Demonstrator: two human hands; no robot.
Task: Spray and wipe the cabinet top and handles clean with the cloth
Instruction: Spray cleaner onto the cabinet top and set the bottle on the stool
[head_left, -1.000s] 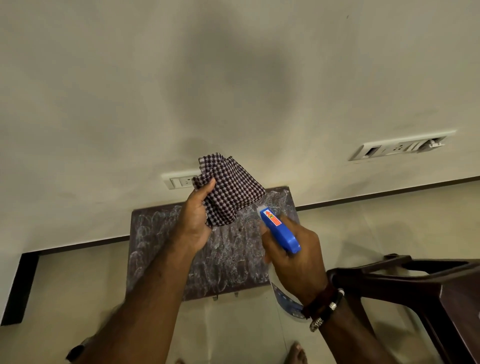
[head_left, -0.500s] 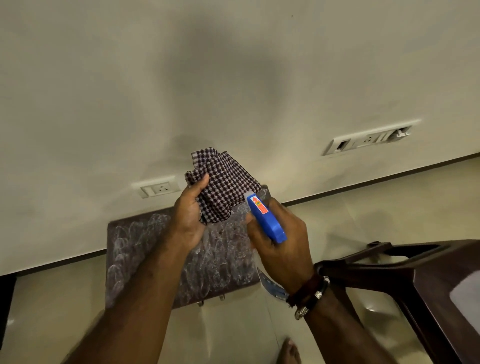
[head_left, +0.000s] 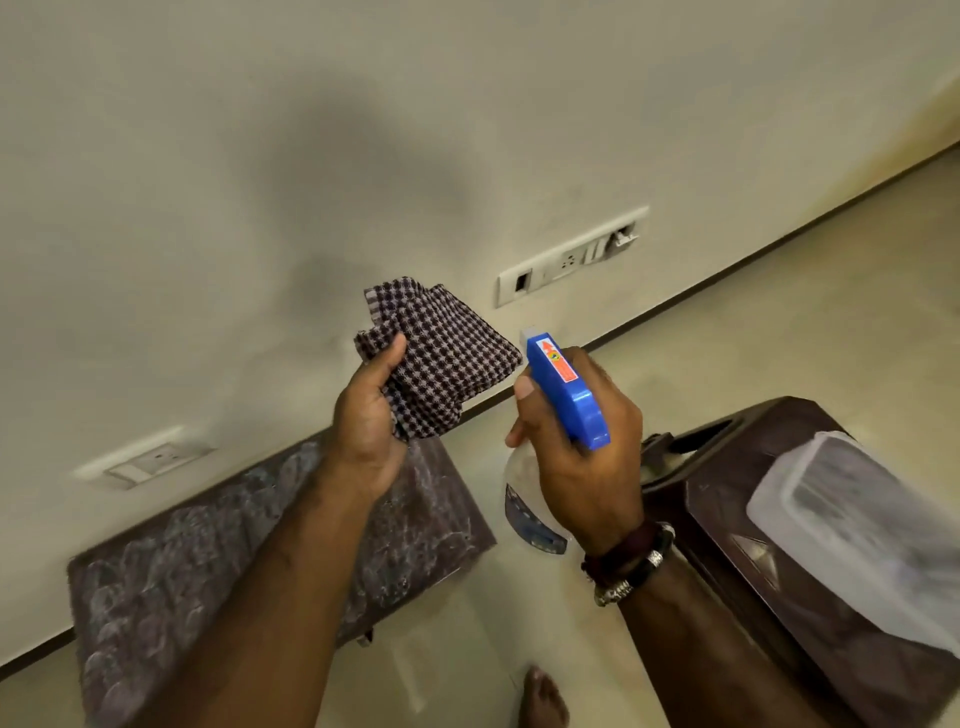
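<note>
Left grip (head_left: 366, 431) pinching cloth (head_left: 441, 358), bunched above

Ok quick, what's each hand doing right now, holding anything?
Left hand: closed on the checked cloth, thumb pinching it.
Right hand: closed round the spray bottle, held up in the air.
</note>
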